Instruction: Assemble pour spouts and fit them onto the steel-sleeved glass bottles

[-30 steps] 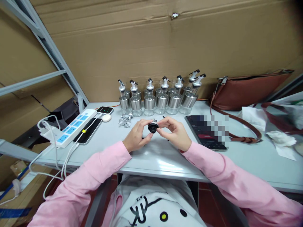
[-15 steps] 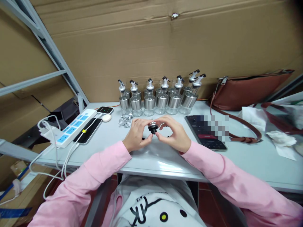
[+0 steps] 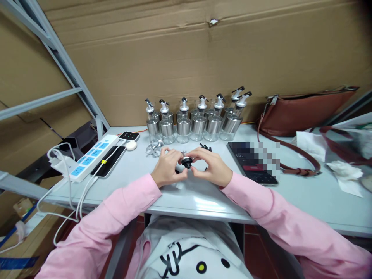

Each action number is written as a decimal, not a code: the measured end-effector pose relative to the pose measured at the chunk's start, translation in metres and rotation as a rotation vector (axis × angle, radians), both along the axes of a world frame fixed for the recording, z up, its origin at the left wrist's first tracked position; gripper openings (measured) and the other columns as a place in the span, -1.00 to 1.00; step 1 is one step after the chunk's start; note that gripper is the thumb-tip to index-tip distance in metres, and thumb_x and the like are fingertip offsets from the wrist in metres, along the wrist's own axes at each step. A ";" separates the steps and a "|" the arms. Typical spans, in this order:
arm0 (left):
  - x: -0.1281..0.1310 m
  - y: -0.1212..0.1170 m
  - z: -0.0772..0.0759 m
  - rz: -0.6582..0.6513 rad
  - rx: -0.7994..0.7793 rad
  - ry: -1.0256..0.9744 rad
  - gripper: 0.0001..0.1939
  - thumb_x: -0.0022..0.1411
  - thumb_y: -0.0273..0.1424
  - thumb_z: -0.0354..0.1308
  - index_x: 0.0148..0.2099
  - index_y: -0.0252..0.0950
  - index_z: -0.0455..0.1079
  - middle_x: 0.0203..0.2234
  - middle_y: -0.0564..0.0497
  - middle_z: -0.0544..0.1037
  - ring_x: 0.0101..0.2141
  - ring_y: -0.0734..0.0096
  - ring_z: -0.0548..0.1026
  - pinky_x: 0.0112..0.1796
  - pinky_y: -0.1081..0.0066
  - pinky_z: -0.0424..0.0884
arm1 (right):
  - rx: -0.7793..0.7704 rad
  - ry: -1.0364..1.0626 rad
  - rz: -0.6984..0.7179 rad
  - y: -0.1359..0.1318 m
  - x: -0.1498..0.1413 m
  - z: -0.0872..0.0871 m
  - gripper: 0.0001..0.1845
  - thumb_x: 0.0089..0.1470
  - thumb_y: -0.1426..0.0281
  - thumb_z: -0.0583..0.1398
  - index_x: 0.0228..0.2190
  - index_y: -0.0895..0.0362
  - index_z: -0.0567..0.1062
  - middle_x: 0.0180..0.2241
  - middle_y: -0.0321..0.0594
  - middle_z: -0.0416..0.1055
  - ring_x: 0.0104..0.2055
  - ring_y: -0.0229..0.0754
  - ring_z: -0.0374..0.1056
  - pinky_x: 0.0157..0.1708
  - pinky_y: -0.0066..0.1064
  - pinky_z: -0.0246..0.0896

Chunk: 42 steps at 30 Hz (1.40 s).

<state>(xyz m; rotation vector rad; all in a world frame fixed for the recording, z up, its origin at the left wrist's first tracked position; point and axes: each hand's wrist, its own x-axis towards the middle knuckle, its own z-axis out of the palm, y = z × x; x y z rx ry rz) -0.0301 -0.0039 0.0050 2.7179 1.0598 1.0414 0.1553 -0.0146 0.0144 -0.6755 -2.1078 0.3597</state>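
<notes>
Between both hands, just above the table, is a bottle stopper (image 3: 186, 162) with a silver top and a ribbed black plug pointing down toward me. My left hand (image 3: 170, 166) pinches it from the left, thumb below and fingers above. From the right, my right hand (image 3: 211, 166) grips it with thumb and forefinger. Small black parts (image 3: 205, 147) lie behind my right hand, partly covered by it. Clear and silver ring-like pieces (image 3: 154, 148) sit in a small heap beyond my left hand. Behind them stand glass bottles (image 3: 183, 126) with steel bands, several topped with silver pourers.
On the left of the table (image 3: 200, 207) are a white power strip (image 3: 95, 155), a phone (image 3: 109, 161) with cables, a small black-screened device (image 3: 129, 136) and a round white case (image 3: 131, 145). To the right lie another phone (image 3: 247, 162), a brown bag (image 3: 302, 114) and crumpled tissues (image 3: 345, 170).
The stopper has tilted and shifted slightly down and left between my fingers. My right hand has moved a little, so more of the black parts behind it show.
</notes>
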 end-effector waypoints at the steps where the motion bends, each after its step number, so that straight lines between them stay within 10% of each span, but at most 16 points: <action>1: 0.001 0.000 0.000 0.001 -0.009 0.008 -0.83 0.00 -0.27 -0.03 -0.40 -0.28 0.16 -0.55 0.10 0.36 -0.46 0.38 0.33 -0.17 0.21 0.12 | -0.004 -0.009 0.008 0.000 0.000 0.000 -0.69 -0.13 0.57 0.15 -0.25 0.15 0.40 -0.33 -0.16 0.42 -0.30 -0.22 0.36 -0.31 -0.36 0.39; 29: 0.004 -0.003 -0.001 0.027 0.003 0.084 -0.87 -0.07 -0.33 0.00 -0.44 -0.27 0.18 -0.60 0.11 0.39 -0.50 0.39 0.37 -0.15 0.18 0.12 | -0.020 -0.070 -0.021 0.001 0.002 -0.001 -0.76 -0.16 0.53 0.14 -0.33 0.18 0.39 -0.43 -0.21 0.35 -0.45 -0.27 0.29 -0.42 -0.41 0.31; 42: 0.004 -0.003 -0.001 0.019 -0.003 0.092 -0.89 -0.04 -0.33 -0.02 -0.44 -0.28 0.19 -0.61 0.12 0.39 -0.52 0.42 0.35 -0.13 0.18 0.10 | -0.305 -0.153 0.017 -0.001 0.003 0.000 -0.67 -0.16 0.53 0.12 -0.26 0.11 0.22 -0.39 -0.22 0.47 -0.35 -0.23 0.42 -0.30 -0.39 0.31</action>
